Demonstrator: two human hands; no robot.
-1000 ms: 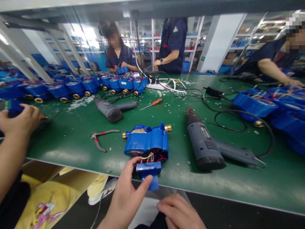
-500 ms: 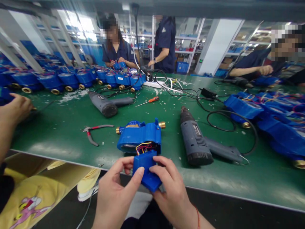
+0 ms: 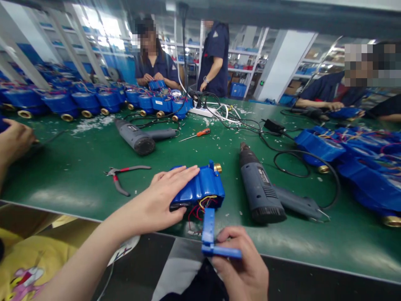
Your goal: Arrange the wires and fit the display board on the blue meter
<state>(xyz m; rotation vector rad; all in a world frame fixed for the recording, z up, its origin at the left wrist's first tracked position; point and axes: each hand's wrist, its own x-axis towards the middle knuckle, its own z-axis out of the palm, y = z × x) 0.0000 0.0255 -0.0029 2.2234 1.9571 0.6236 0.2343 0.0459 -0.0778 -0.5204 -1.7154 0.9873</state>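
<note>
Since the earlier frame, my left hand [image 3: 166, 197] has left the cover [image 3: 209, 234] and gone onto the meter [image 3: 202, 184], which has turned slightly. I see that hand holding the meter on the green bench [image 3: 188, 146], fingers over its top, thumb at its near side. My right hand [image 3: 242, 261] pinches the cover by one arm, just in front of the meter's exposed wires [image 3: 208, 202]. Pliers [image 3: 116, 175] lie to the left, a heat gun [image 3: 262, 190] to the right.
</note>
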